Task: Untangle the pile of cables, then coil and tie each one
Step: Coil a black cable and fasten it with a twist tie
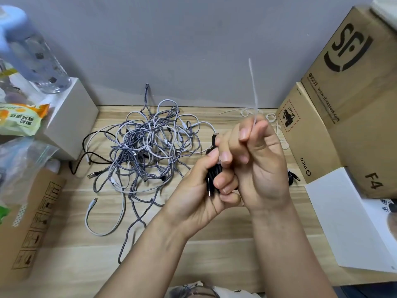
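A tangled pile of grey braided, white and black cables [148,145] lies on the wooden table [71,250], left of my hands. My left hand [199,190] grips a coiled black cable [212,179] held above the table. My right hand [260,166] presses against the left one and pinches a white zip tie [253,87] whose tail sticks straight up. The tie's loop around the coil is hidden by my fingers.
Loose white zip ties [270,119] lie at the back right, by stacked cardboard boxes [343,104]. A second black cable [293,177] lies beside the boxes. A white box [348,218] sits at right. A white block [71,117], water bottle [36,54], snack bags and a cardboard box [32,224] crowd the left.
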